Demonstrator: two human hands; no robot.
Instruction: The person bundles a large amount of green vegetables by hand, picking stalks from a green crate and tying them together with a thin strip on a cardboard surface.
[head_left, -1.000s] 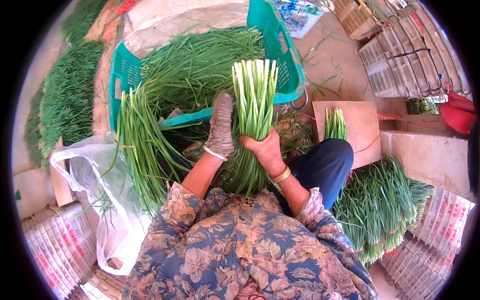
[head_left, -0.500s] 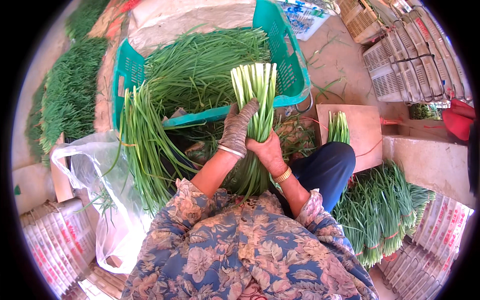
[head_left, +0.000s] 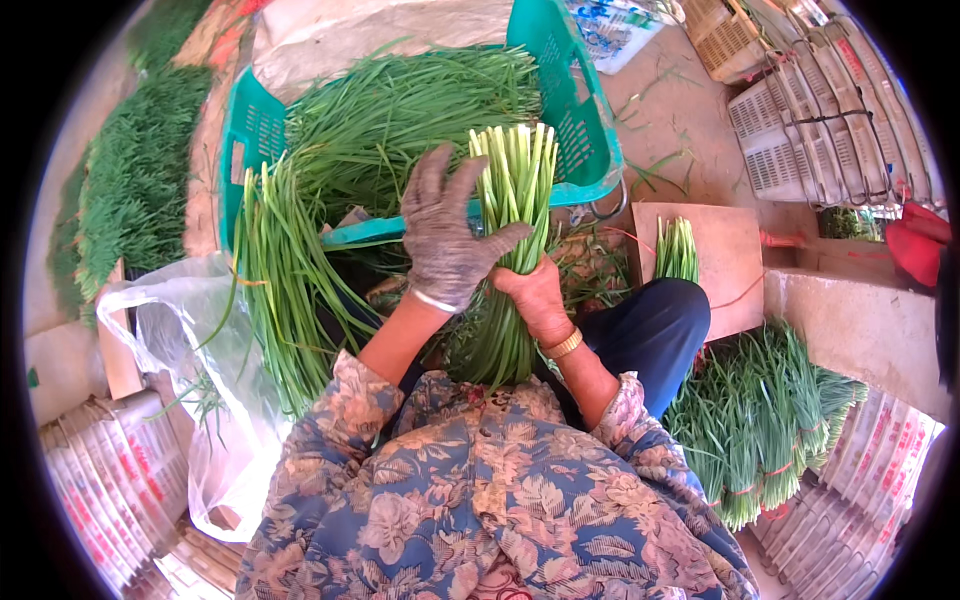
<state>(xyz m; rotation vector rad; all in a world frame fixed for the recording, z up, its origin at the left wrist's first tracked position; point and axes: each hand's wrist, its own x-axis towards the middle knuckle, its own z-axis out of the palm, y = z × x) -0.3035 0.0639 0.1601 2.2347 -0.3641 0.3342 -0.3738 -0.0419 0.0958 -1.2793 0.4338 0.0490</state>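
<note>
My right hand (head_left: pixel 537 300), bare with a gold watch at the wrist, is wrapped round a bunch of garlic chives (head_left: pixel 517 190). The pale cut ends point up and away from me, and the green leaves hang toward my lap. My left hand (head_left: pixel 447 228), in a grey-brown glove, is open beside the bunch with its fingers spread; its thumb reaches across the stalks, and I cannot tell whether it touches them. More loose chives (head_left: pixel 290 270) lie over my left leg. Beyond my hands a green plastic crate (head_left: pixel 590 120) holds a heap of long chives (head_left: pixel 400 120).
A short bunch (head_left: pixel 677 250) stands by a brown board (head_left: pixel 730 260) near my right knee. Tied bundles (head_left: pixel 750 430) lie at the right. A clear plastic bag (head_left: pixel 215 470) hangs at the left, stacked white crates (head_left: pixel 815 125) stand far right, and more greens (head_left: pixel 140 180) lie far left.
My left hand has let go of the bunch, moved slightly left and spread its fingers. The right hand keeps its hold on the chives in about the same place.
</note>
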